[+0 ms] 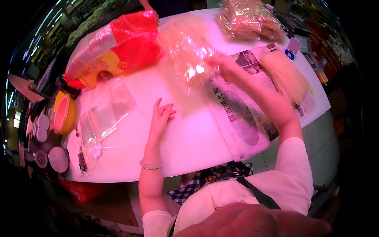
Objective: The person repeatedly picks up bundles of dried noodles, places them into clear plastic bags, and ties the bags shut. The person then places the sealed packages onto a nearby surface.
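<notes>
My right hand [218, 62] reaches over the white table [183, 154] and grips the near right side of a shiny clear plastic bag [189, 50]. Motion blurs that bag, and its pale contents are hard to make out. Above the table's middle is my left hand [162, 114], holding nothing, its fingers apart and slightly curled. To the right, a bundle of pale dried noodles [285, 78] lies on spread newspaper [237, 127]. Flat clear plastic bags [108, 111] lie left of my left hand.
A large red and yellow plastic sack [118, 47] fills the back left, with another person's hand [154, 14] beside it. Filled clear packets [248, 22] are piled at the back right. Yellow and pink baskets [65, 114] and a round silvery disc [58, 159] stand along the left edge.
</notes>
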{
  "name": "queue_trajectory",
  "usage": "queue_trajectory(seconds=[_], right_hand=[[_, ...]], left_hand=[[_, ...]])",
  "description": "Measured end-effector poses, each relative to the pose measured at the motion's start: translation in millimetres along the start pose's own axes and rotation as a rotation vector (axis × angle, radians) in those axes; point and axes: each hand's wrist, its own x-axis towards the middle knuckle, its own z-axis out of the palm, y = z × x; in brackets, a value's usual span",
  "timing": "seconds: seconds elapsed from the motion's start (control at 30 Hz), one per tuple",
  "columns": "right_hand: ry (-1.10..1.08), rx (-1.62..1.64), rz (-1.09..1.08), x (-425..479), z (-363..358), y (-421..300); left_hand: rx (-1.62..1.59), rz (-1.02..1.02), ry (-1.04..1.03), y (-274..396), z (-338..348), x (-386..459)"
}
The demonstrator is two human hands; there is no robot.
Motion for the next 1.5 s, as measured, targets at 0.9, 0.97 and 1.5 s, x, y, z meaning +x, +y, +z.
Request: queue_trajectory(seconds=[0.9,0.97,1.5], right_hand=[[0.997,-0.94,-0.187,214,-169,65],[0.817,-1.057,-0.16,201,-159,73],[-0.3,-1.542,0.006,128,-53,61]], left_hand=[[0.115,-0.103,-0.09,2,-5,12],[0.108,-0.105,-0.096,2,-4,12],[0.123,-0.105,-0.064,8,0,9]])
